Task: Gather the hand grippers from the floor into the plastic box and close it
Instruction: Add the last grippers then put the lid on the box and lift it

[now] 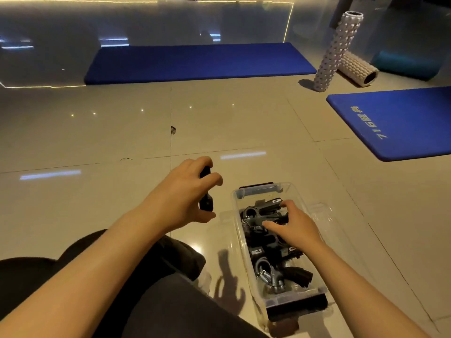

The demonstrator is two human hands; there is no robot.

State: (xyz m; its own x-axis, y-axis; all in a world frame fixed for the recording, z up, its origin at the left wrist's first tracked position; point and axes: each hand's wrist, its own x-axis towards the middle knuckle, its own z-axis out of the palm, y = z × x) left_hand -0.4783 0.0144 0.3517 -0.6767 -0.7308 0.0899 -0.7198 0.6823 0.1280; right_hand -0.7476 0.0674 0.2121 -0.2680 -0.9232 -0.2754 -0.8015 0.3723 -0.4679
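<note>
While left hand (188, 191) clamps black hand gripper (205, 189) at frame centre, right hand (292, 225), fingers spread, settles grippers in clear plastic box (238, 215); next: drop it in.

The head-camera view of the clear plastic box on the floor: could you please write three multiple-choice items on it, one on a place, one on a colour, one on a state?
1. Where is the right hand?
A. Inside the clear plastic box, on the black hand grippers
B. On a mat
C. On the knee

2. What colour are the flat exercise mats?
A. Red
B. Blue
C. Green

3. What is the left hand doing?
A. Resting empty
B. Pressing a lid
C. Holding a black hand gripper

Answers: 1 A, its fingers lie on the grippers within the walls; 2 B, both mats are blue; 3 C, its fingers curl round the gripper.
</note>
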